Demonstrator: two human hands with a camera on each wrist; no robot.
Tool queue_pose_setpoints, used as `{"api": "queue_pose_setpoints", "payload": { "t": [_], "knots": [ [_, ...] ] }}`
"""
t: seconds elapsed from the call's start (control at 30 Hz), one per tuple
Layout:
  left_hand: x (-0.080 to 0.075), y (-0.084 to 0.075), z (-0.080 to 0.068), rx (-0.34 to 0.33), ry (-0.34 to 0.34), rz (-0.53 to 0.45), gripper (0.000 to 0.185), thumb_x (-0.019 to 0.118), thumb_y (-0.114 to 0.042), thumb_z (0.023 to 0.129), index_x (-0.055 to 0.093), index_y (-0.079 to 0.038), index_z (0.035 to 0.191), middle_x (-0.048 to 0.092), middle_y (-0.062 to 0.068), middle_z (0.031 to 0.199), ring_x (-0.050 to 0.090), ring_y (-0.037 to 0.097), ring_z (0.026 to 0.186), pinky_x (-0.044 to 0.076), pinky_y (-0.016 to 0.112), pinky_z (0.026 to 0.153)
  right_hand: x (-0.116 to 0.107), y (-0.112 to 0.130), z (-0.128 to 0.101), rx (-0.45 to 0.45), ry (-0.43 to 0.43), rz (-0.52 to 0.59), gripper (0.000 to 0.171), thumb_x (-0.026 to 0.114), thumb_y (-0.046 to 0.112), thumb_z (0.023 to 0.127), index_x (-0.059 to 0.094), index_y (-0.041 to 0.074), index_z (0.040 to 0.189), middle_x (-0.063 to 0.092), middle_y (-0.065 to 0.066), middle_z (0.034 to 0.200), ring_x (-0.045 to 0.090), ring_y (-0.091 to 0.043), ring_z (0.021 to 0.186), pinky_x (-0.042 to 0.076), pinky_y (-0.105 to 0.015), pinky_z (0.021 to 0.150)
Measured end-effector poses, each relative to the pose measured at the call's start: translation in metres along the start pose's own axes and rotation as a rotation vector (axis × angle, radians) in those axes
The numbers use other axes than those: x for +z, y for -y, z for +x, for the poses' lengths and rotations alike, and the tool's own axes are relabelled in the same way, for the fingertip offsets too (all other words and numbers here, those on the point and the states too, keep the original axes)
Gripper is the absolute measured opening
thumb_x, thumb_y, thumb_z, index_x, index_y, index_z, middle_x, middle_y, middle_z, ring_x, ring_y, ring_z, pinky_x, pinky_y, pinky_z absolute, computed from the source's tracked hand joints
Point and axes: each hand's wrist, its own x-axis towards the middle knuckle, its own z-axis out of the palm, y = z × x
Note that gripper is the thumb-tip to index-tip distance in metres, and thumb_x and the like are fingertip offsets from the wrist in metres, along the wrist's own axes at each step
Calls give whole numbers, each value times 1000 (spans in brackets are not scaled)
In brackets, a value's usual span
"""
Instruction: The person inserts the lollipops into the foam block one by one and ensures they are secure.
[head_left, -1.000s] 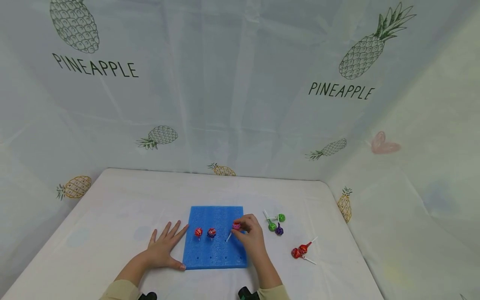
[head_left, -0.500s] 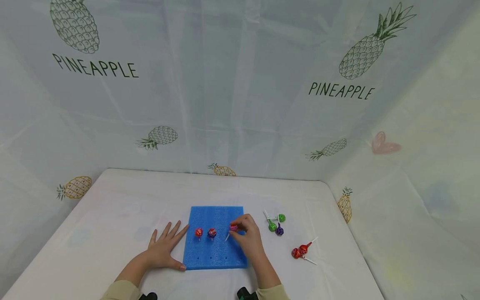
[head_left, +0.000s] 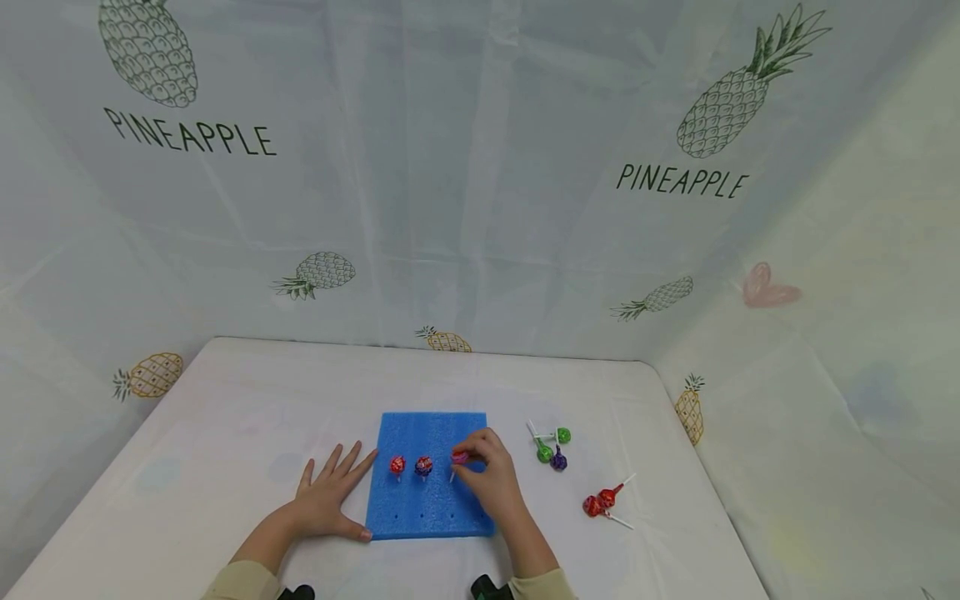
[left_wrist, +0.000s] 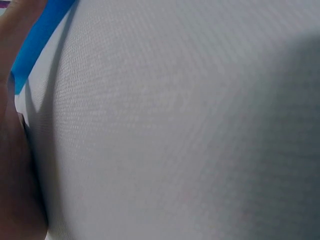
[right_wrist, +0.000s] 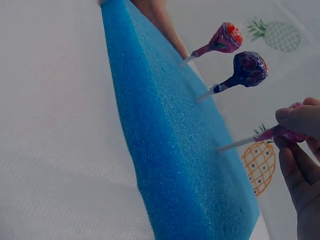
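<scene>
Head view, left to right: left hand [head_left: 327,498] lies flat on the white surface [head_left: 225,417], fingers straight and spread, thumb touching the left edge of the blue foam block [head_left: 431,433]; it holds nothing. Left wrist view shows only cloth weave, a strip of blue foam and the side of the hand. Two lollipops stand planted in the foam, side by side in one row: a red lollipop [head_left: 397,465], then a red-and-purple lollipop [head_left: 423,465]. Just right of them, the right hand [head_left: 487,479] pinches the pink lollipop [head_left: 459,457] by its wrapped head between thumb and fingertips. Key relation, from the right wrist view: the pink lollipop [right_wrist: 287,131] has its long axis roughly in line with its two neighbours, head in the fingers [right_wrist: 299,120], white stick tip touching the foam face at the next position along the same row; whether the tip is seated in a hole cannot be told. Right hand is plainly the nearer one. Further right, loose on the surface: green lollipops [head_left: 552,444] with a purple lollipop [head_left: 558,460] touching them, then a pair of red lollipops [head_left: 600,502] well apart from the block. Readable writing: "PINEAPPLE" printed twice on the backdrop cloth [head_left: 480,208], under pineapple drawings. Lollipop wrapper print too small to read.
</scene>
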Motion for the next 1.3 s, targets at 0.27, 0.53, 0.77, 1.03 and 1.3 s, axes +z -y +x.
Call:
{"api": "queue_pose_setpoints", "payload": {
  "t": [0.27, 0.53, 0.77, 1.03, 1.3],
  "knots": [
    [0, 1, 1, -6, 11, 5, 124, 77, -76, 52, 24, -30, 155, 14, 17, 161, -2, 48, 144, -26, 60, 101, -2, 30, -2, -64, 1, 50, 23, 74, -14, 78, 67, -6, 98, 57, -17, 98, 63, -32, 88, 54, -49, 79],
    [-2, -2, 0, 1, 11, -5, 124, 77, -75, 52, 24, -29, 154, 14, 19, 160, -2, 48, 144, -24, 63, 101, 0, 31, -3, 2, 28, 48, 21, 74, -11, 80, 67, -5, 99, 58, -14, 99, 62, -28, 91, 55, -45, 81],
    [-4, -4, -1, 4, 7, -6, 124, 77, -75, 52, 25, -29, 154, 15, 19, 160, -1, 49, 143, -24, 63, 101, 8, 3, -4, 24, 31, 56, 24, 77, -3, 80, 70, 8, 100, 58, -2, 99, 62, -19, 91, 55, -37, 81],
    [-3, -3, 0, 0, 11, -1, 124, 77, -75, 51, 26, -28, 154, 15, 19, 160, -1, 49, 143, -24, 63, 101, 8, -3, -4, -6, 30, 68, 23, 78, 0, 81, 70, 13, 98, 57, 2, 99, 61, -14, 90, 55, -32, 81],
    [-1, 0, 1, -2, 14, 21, 124, 77, -75, 52, 25, -28, 154, 15, 18, 161, -1, 49, 143, -22, 66, 101, 11, -6, -6, 28, 29, 64, 25, 78, -3, 80, 69, 14, 96, 58, 3, 99, 61, -12, 90, 55, -32, 81]
  ]
}}
